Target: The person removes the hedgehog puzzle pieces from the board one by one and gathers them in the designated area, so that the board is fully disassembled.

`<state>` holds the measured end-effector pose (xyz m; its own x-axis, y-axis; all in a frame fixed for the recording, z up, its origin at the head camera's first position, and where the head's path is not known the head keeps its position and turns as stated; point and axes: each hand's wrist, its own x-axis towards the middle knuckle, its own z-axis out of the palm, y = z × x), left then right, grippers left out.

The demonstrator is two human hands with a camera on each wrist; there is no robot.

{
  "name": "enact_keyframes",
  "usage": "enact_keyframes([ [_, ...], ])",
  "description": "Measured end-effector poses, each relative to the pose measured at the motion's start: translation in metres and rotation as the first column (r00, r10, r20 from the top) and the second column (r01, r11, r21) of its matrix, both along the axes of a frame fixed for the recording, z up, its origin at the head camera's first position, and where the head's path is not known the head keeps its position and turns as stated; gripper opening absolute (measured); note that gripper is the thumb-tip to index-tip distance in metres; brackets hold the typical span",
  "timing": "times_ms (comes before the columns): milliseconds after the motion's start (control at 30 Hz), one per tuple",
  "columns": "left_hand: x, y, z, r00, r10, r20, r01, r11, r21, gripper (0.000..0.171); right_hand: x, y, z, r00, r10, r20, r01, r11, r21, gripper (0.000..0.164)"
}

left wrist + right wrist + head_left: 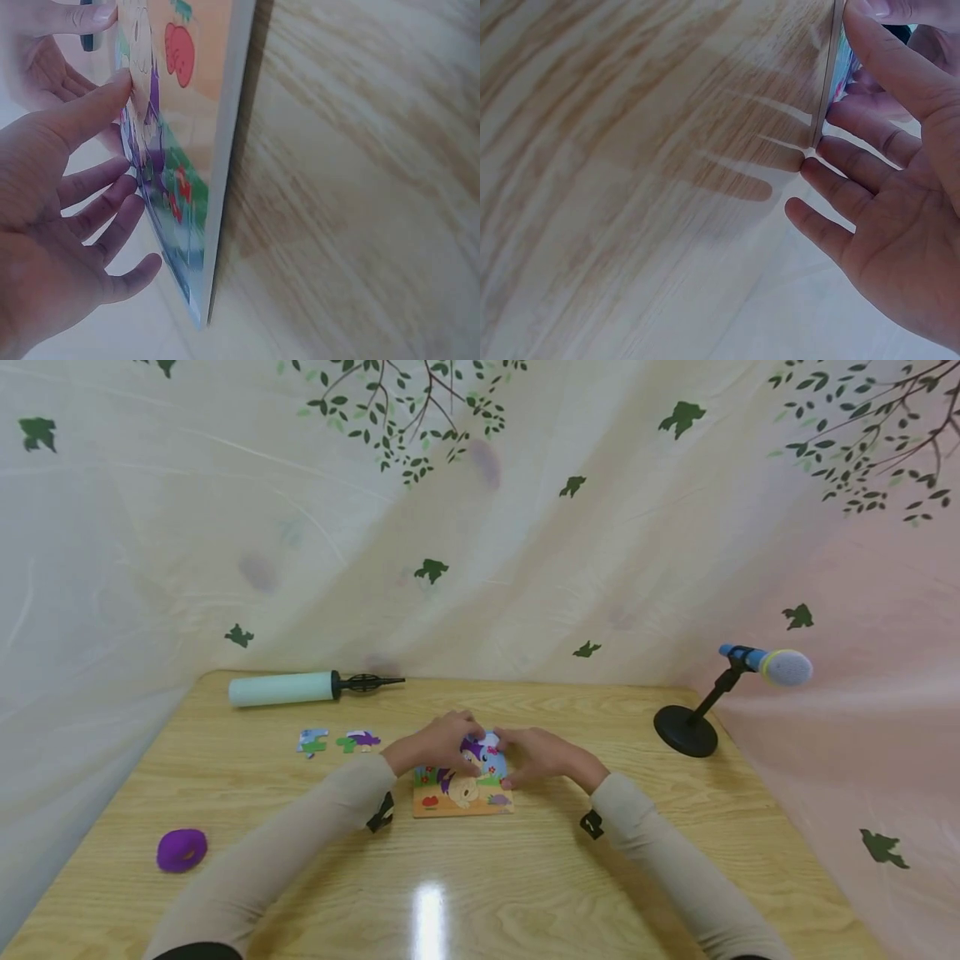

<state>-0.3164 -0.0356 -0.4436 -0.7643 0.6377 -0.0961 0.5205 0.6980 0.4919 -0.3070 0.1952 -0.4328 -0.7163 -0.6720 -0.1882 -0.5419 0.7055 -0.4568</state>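
A jigsaw puzzle board [465,808] lies on the table, showing a cream and purple cartoon figure, red flowers and fruit. Over its upper left part reaches my left hand [442,743], its thumb and fingertips spread apart on the picture; the left wrist view shows these fingers [112,191] only lightly bent. My right hand [543,753] is at the board's right side, thumb by the edge and index finger near the top corner. Its other fingers [847,184] stretch along the edge in the right wrist view. Two loose puzzle pieces, one blue-green [312,740] and one purple-green [358,741], lie left of the board.
A pale green hand pump [285,689] lies along the back left of the table [525,893]. At the front left is a purple round object [182,850]. A blue microphone [772,666] on a black stand [686,731] stands at the back right, before a leaf-patterned curtain [495,610].
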Motion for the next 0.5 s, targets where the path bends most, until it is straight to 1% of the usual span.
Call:
enact_keyframes([
  [233, 0.0, 0.0032, 0.0014, 1.0, -0.006, -0.011, 0.006, 1.0, 0.0, 0.061, 0.0024, 0.0, 0.0041, 1.0, 0.01, -0.006, -0.01, 1.0, -0.001, 0.091],
  [500, -0.0013, 0.0059, 0.0018, 1.0, 0.003, -0.014, -0.003, 1.0, -0.016, 0.065, 0.0023, 0.0012, 0.0035, 1.0, 0.013, -0.002, -0.013, 1.0, -0.025, 0.09],
])
